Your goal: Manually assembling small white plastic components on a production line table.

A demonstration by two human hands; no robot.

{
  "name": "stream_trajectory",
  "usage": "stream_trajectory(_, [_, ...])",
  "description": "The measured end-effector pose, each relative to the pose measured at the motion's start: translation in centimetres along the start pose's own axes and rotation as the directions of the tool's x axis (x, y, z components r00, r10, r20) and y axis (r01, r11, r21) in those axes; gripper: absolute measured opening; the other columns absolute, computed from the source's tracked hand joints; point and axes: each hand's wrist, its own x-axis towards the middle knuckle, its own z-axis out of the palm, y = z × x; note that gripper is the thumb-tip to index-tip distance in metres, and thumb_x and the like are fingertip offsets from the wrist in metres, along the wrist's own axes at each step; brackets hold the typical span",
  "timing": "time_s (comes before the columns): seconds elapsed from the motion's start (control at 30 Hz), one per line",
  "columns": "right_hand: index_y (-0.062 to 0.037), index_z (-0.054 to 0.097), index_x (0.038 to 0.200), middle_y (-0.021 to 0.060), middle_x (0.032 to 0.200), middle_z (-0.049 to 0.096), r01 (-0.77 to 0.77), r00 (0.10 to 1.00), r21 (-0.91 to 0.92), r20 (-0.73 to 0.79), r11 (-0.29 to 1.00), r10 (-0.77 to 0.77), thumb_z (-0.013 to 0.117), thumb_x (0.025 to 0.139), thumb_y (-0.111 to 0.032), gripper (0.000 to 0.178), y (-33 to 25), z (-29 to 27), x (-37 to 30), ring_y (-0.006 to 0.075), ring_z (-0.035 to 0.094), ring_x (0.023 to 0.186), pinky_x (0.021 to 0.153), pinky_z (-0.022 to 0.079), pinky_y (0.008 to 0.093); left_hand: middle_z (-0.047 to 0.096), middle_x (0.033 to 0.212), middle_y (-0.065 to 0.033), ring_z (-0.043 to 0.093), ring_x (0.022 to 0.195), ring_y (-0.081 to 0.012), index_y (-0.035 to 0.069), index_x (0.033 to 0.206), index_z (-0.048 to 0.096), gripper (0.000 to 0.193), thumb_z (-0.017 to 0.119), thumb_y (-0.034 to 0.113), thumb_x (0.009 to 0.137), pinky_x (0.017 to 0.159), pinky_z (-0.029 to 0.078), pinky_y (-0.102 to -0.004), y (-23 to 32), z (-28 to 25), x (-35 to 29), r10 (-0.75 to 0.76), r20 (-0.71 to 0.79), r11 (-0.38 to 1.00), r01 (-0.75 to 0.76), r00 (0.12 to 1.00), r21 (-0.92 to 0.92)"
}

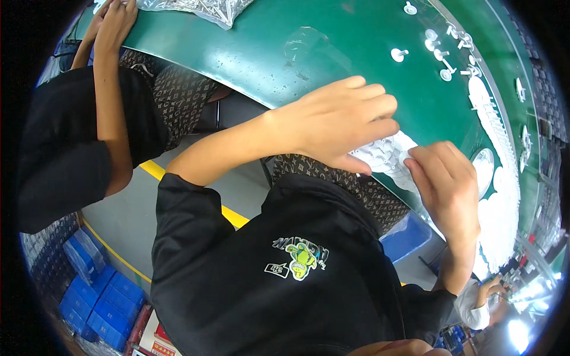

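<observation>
A white moulded plastic part (389, 155) with a ridged, uneven face lies between my two hands at the near edge of the green table. My left hand (344, 121) reaches over its left side, gripping it between the thumb and the curled fingers. On the right, my right hand (446, 181) is closed in a pinch, thumb and forefinger at the part's right edge. Whatever sits between those fingertips is too small or hidden to name. Just right of that hand stands a round, pale dish-like piece (484, 169).
Several small white disc-and-stem pieces (439, 54) lie scattered at the far right. A long row of stacked white parts (502, 136) follows the right edge. A clear bag of screws (219, 10) rests at the far left, near a co-worker's hands (116, 24). Blue boxes (101, 302) stand on the floor.
</observation>
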Motion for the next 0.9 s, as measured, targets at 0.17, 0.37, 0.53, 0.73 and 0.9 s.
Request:
stream_trajectory(0.17, [-0.0011, 0.061, 0.083, 0.0093, 0.069, 0.054, -0.016, 0.997, 0.013, -0.075, 1.0, 0.017, 0.072, 0.07, -0.003, 0.017, -0.1, -0.1, -0.8, 0.0259, 0.054, 0.061, 0.053, 0.041, 0.0367, 0.047, 0.09, -0.0064, 0.048, 0.085, -0.0239, 0.005, 0.101, 0.058, 0.058, 0.08, 0.036, 0.057, 0.071, 0.038, -0.034, -0.2, 0.1, 0.1, 0.058, 0.033, 0.997, -0.056, 0.998, -0.059])
stream_trajectory(0.37, [-0.0013, 0.062, 0.082, 0.0093, 0.069, 0.054, -0.02, 0.996, 0.058, -0.083, 0.998, 0.025, 0.072, 0.07, -0.003, 0.016, 0.2, 0.4, -1.4, 0.0262, 0.054, 0.06, 0.053, 0.041, 0.0368, 0.047, 0.089, -0.0056, 0.048, 0.084, -0.0233, 0.006, 0.101, 0.058, 0.058, 0.08, 0.037, 0.057, 0.071, 0.038, -0.0338, -0.2, 0.1, 0.5, 0.067, 0.047, 0.997, -0.066, 0.997, -0.029])
stream_trajectory(0.53, [-0.0021, 0.062, 0.082, 0.0083, 0.068, 0.053, -0.019, 0.995, 0.033, -0.098, 0.999, 0.023, 0.073, 0.07, -0.004, 0.016, 0.4, 0.5, -1.2, 0.0256, 0.053, 0.06, 0.052, 0.04, 0.0364, 0.047, 0.089, -0.005, 0.048, 0.085, -0.0224, 0.007, 0.101, 0.058, 0.058, 0.08, 0.037, 0.057, 0.071, 0.037, -0.0335, -0.3, 0.5, 0.9, 0.061, 0.038, 0.998, -0.061, 0.997, -0.003])
stream_trajectory(0.73, [-0.0031, 0.062, 0.086, 0.0069, 0.067, 0.05, 0.028, 0.999, -0.099, -0.042, 0.995, -0.032, 0.072, 0.07, -0.006, 0.019, 0.1, 0.2, -1.3, 0.0235, 0.052, 0.06, 0.051, 0.039, 0.0349, 0.048, 0.09, -0.0047, 0.048, 0.086, -0.0221, 0.007, 0.102, 0.058, 0.06, 0.081, 0.037, 0.056, 0.071, 0.037, -0.0335, -0.4, 0.4, 0.9, 0.044, 0.015, 0.999, -0.045, 0.999, 0.021])
stream_trajectory(0.9, [-0.0026, 0.062, 0.092, 0.0074, 0.071, 0.05, 0.027, 1.0, -0.176, 0.014, 0.984, -0.024, 0.072, 0.071, -0.009, 0.025, -0.1, -0.2, -0.1, 0.0233, 0.053, 0.063, 0.051, 0.04, 0.0353, 0.048, 0.09, -0.005, 0.048, 0.087, -0.0227, 0.007, 0.103, 0.058, 0.061, 0.081, 0.039, 0.056, 0.072, 0.037, -0.0339, -0.2, 0.2, 0.5, 0.02, 0.005, 0.999, -0.02, 1.0, 0.043])
